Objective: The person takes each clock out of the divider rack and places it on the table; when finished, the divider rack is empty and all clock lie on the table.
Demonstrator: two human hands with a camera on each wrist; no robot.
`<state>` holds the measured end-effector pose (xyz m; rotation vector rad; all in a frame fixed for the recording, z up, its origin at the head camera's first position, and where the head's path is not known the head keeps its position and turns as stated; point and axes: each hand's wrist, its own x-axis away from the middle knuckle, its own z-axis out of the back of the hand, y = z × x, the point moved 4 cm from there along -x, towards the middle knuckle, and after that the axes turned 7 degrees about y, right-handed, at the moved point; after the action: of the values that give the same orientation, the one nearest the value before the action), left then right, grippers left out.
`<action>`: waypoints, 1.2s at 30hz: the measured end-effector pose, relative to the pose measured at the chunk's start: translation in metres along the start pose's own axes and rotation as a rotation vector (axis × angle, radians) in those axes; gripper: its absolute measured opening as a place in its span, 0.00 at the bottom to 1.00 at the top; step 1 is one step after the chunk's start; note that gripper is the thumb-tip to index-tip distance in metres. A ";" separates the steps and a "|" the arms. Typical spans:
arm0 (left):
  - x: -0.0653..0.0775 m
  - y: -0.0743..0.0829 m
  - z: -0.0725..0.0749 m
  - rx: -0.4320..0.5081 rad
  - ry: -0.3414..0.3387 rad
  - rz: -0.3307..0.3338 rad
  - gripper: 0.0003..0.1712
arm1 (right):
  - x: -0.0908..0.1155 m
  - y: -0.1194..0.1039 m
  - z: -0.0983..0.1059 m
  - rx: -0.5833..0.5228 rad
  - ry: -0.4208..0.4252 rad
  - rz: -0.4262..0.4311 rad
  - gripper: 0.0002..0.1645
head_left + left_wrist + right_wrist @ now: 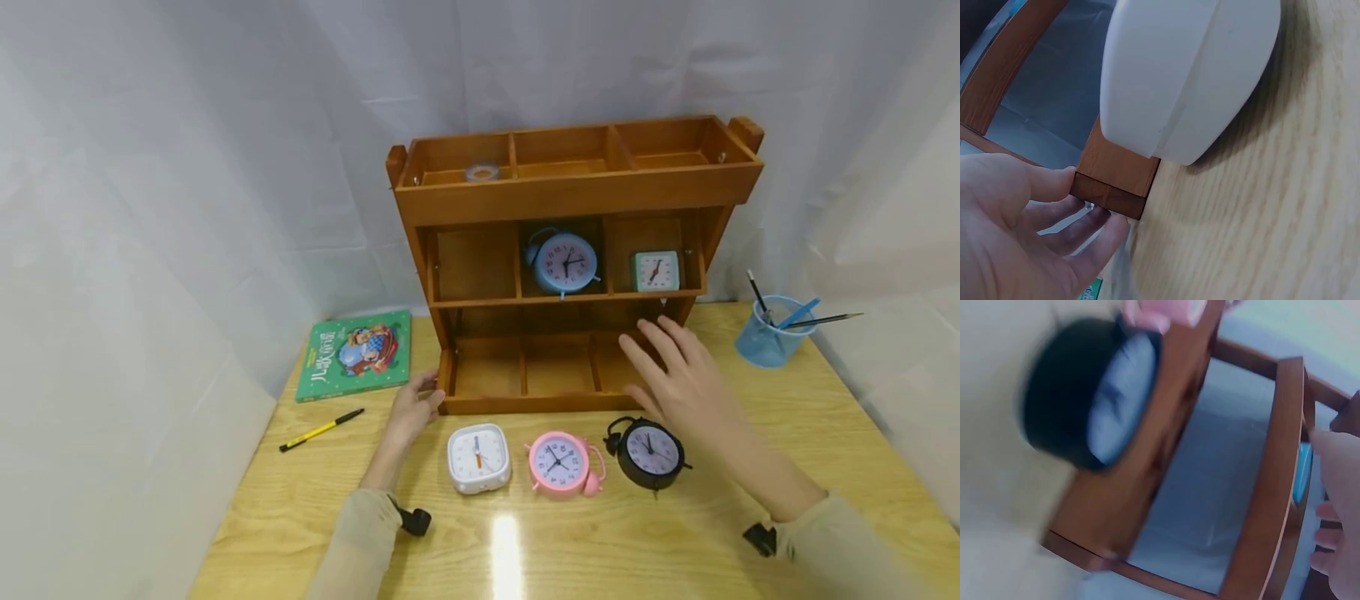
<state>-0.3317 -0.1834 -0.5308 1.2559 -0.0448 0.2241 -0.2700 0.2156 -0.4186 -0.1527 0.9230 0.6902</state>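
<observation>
A three-tier wooden shelf (pixel 577 193) stands on the table. My left hand (pixel 412 410) holds its lower left front corner, with thumb and fingers on either side of the wood in the left wrist view. My right hand (pixel 686 379) is in the air before the lower right compartment, fingers spread and holding nothing. A black alarm clock (pixel 651 454) lies face up nearest to it. Beside that lie a pink alarm clock (pixel 558 463) and a white square clock (pixel 478 458). On the middle tier sit a blue alarm clock (pixel 566 262) and a small green-framed clock (pixel 656 271).
A tape roll (pixel 482 172) lies in the top left compartment. Left of the shelf are a green book (pixel 355 356) and a yellow and black pen (pixel 321 431). At the right stands a blue pen holder (pixel 769 339) with pencils.
</observation>
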 end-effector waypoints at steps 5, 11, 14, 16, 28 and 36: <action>-0.001 0.003 0.001 -0.054 0.007 -0.032 0.30 | -0.047 0.035 -0.008 0.067 -0.003 -0.041 0.44; -0.006 0.004 0.001 -0.054 -0.001 -0.053 0.31 | -0.078 0.066 -0.024 0.083 -0.127 -0.105 0.39; -0.009 0.006 0.002 -0.056 -0.012 -0.070 0.31 | -0.086 0.073 -0.031 0.081 -0.191 -0.154 0.37; -0.011 0.007 0.002 -0.061 -0.024 -0.064 0.32 | -0.090 0.076 -0.035 0.068 -0.225 -0.201 0.36; -0.013 0.008 0.001 -0.084 -0.046 -0.013 0.31 | -0.097 0.095 -0.046 -0.005 -0.433 -0.411 0.37; -0.014 0.008 0.001 -0.083 -0.030 0.003 0.32 | -0.095 0.094 -0.045 0.011 -0.498 -0.409 0.37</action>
<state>-0.3463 -0.1844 -0.5252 1.1765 -0.0808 0.2038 -0.3961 0.2244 -0.3575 -0.1450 0.3977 0.3165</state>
